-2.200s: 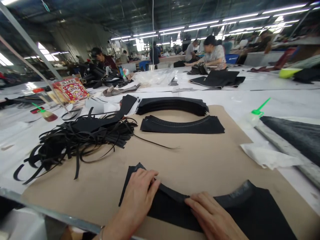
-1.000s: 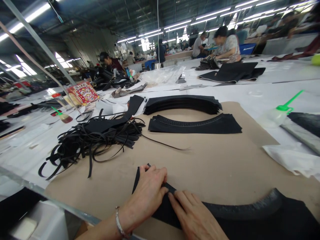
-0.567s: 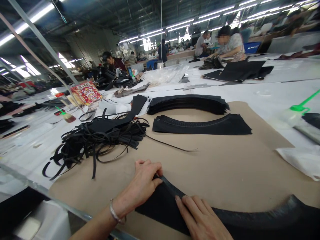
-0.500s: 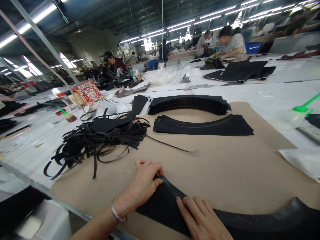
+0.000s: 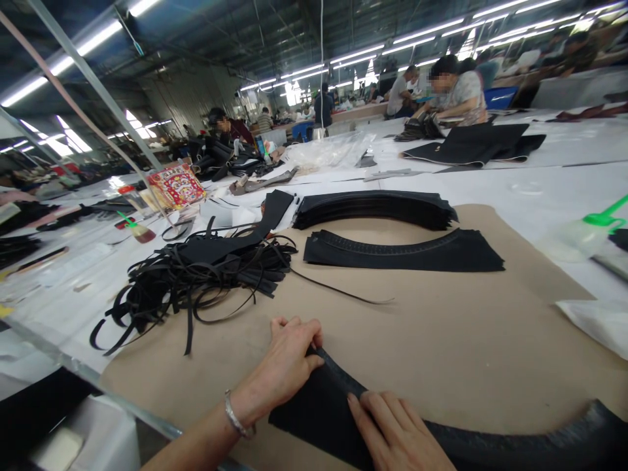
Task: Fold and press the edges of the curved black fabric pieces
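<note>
A black curved fabric or leather-like piece [image 5: 326, 415] lies along the near edge, with a narrow strip along its concave upper edge. My left hand [image 5: 294, 353], with a silver bracelet at the wrist, pinches this strip near the piece's left end between thumb and bent fingers. Farther along the same edge, my right hand [image 5: 392, 428] is closed on it, thumb and fingers pressed at the strip; its fingertips are partly hidden. The piece runs on under the right hand to the frame's right side.
Brown board [image 5: 441, 340] covers the work area. Beyond my hands are a stack of black curved pieces [image 5: 373, 209], another black pile [image 5: 407, 255] and tangled black strips [image 5: 196, 275]. A green-capped bottle [image 5: 583, 235] stands right. People work at far tables.
The view has shifted slightly, so everything sits a little lower and to the right. Both hands keep nearly the same places on the black piece.
</note>
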Available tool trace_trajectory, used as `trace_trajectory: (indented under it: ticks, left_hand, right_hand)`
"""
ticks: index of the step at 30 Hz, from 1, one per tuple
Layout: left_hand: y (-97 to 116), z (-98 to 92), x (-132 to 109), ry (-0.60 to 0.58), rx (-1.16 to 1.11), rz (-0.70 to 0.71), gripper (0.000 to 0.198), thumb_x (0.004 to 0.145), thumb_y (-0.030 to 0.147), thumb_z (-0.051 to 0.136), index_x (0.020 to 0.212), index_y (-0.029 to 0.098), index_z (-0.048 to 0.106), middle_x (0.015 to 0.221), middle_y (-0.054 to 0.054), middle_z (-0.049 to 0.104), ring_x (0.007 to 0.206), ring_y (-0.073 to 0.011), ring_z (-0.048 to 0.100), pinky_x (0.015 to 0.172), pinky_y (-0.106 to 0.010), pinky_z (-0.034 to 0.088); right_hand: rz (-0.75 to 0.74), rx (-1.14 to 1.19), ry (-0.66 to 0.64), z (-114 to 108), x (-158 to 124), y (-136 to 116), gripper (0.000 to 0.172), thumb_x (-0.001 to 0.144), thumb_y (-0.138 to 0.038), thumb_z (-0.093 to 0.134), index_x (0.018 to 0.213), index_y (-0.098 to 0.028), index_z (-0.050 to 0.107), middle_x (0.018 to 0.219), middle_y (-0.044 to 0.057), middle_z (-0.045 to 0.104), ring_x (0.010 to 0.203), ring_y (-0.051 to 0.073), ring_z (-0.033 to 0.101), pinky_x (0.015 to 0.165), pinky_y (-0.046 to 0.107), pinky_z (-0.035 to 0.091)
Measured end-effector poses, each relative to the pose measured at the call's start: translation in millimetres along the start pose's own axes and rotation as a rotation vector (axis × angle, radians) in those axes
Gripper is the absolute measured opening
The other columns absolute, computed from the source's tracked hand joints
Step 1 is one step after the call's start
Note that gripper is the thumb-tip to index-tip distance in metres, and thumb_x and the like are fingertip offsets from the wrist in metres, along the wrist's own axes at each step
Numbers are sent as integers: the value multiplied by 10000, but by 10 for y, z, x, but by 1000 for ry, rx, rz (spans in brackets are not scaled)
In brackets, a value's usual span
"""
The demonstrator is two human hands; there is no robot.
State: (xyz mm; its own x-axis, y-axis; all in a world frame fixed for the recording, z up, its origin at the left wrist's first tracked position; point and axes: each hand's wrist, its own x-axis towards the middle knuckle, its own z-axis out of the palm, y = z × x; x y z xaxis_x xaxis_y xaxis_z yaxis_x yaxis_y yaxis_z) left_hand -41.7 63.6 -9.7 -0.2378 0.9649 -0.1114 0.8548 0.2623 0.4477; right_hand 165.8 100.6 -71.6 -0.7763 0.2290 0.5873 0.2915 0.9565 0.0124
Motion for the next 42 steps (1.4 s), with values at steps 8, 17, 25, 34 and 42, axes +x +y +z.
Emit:
trace_trajectory:
  ticks: [8,17,25,34,42]
  left_hand:
    - [-39,-7,-9,29,8,-1,230,749,172,715,876,211,528,848,43,606,862,-173,533,854,-371,267]
    - [-209,71,-241,248,-14,104,159,854,87,558,938,220,577,994,-23,623,977,-196,548,884,-366,362]
    - [-492,236,-477,308,109,419,340,915,52,424,1162,206,599,1059,-51,661,963,-210,563,853,-367,432]
    - [-491,248,-463,290,240,457,376,915,58,409,1245,164,554,1107,-82,643,961,-225,550,843,-376,465]
    - [-471,250,-474,272,270,455,402,896,63,422,1269,162,533,1114,-81,632,947,-236,545,841,-397,441]
  right_hand:
    - [66,-75,0,267,245,-195,442,700,-81,495,1132,-97,587,877,40,624,707,188,538,612,307,452]
    - [72,-153,-24,360,164,-258,406,743,-104,530,1141,-133,607,928,62,617,772,198,534,660,305,458]
    - [76,-178,-31,404,131,-253,328,852,-166,481,1160,-163,596,916,77,595,784,202,527,672,317,455]
    - [85,-171,-47,447,95,-270,343,853,-149,468,1170,-157,599,942,82,593,794,205,526,664,330,439]
    - [78,-174,-60,423,128,-271,327,851,-155,493,1158,-178,601,905,64,587,783,199,513,672,331,393]
